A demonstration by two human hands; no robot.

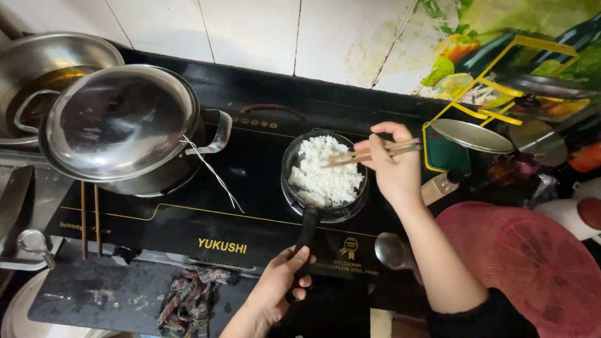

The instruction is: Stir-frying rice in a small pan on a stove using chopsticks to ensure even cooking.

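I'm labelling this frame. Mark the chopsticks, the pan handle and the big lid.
chopsticks (369, 152), head view, middle of the pair, left of the right hand.
pan handle (307, 230), head view, black shaft above the left hand.
big lid (119, 122), head view, centre of the shiny dome.

At the upper left of the frame we see a lidded steel pot (125, 125) on the black cooktop (206, 219). A crumpled rag (188, 300) lies at the bottom centre, and a pink mesh cover (538, 263) fills the lower right.

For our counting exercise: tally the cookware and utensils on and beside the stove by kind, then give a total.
Pans with rice: 1
Lidded pots: 1
Chopstick pairs, one in the right hand, one by the pot: 2
Ladles: 1
Total: 5
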